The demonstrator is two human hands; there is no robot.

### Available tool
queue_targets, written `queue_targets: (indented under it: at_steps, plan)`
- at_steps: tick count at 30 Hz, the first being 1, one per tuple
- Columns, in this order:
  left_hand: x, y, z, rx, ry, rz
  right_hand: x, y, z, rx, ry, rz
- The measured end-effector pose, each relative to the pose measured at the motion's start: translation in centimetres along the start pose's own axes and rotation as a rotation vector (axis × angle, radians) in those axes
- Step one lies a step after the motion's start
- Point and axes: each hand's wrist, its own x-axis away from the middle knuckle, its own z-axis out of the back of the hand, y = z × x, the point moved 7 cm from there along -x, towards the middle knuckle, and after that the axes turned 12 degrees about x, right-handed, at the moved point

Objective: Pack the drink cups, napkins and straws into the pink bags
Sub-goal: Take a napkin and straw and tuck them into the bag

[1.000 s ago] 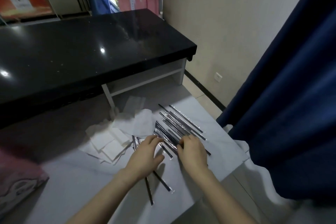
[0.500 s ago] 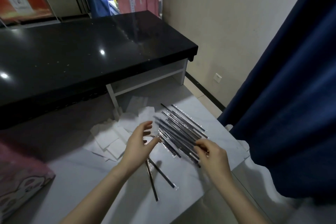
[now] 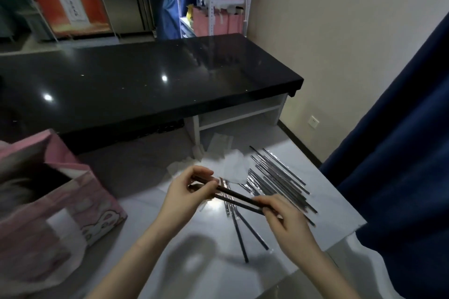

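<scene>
Mid-air over the tabletop (image 3: pixel 145 204), left hand (image 3: pixel 184 192) and right hand (image 3: pixel 284 218), each grip clamped on one end, level two wrapped straws (image 3: pixel 238 198), probably bound for the left-edge pink bag (image 3: pixel 80 196).

Bare tabletop (image 3: pixel 150 209) near centre, pink bag (image 3: pixel 80 204) left, scattered straws (image 3: pixel 279 177) right, napkins (image 3: pixel 233 165) beyond

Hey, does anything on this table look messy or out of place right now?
Yes. The napkins lie in a loose, rumpled heap, not a stack. Two straws lie splayed on their own, apart from the main pile. Nothing looks spilled or broken.
</scene>
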Motion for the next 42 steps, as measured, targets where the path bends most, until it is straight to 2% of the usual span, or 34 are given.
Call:
queue_targets:
  at_steps: [5,13,17,20,23,26,30,32,34,39,42]
  plan:
    - [3.8,6.8,5.5,-0.112,0.051,-0.105,-2.1,-8.8,-3.4,0.052,-0.046,0.221]
    - [12.5,19.4,18.8,-0.250,0.403,-0.399,-4.1,-25.9,-10.4,0.045,-0.228,0.674]
    - [16.2,22.5,24.7,-0.262,0.583,-0.480,-4.6,-32.6,-13.3,0.092,-0.243,0.795]
    - [18.2,23.1,27.8,-0.313,0.675,-0.510,-4.5,-36.6,-15.9,0.249,-0.205,0.922]
    - [19.0,22.3,29.5,-0.428,0.740,-0.503,-5.5,-38.2,-18.6,0.263,-0.309,0.855]
    - [18.8,20.7,30.5,-0.475,0.697,-0.415,-6.9,-38.0,-20.7,0.303,-0.438,0.762]
    - [18.8,17.9,30.4,-0.621,0.516,-0.242,-8.5,-36.7,-21.8,0.499,-0.450,0.744]
    - [19.0,17.0,30.1,-0.751,0.478,-0.235,-9.0,-35.8,-22.1,0.606,-0.461,0.737]
    - [19.2,16.8,30.3,-0.800,0.508,-0.263,-9.3,-35.3,-22.5,0.702,-0.464,0.748]
    - [19.3,17.0,30.9,-0.830,0.562,-0.320,-9.7,-35.1,-23.1,0.574,-0.501,0.744]
    - [19.0,17.5,31.2,-0.891,0.575,-0.354,-9.8,-35.3,-22.6,0.509,-0.416,0.847]
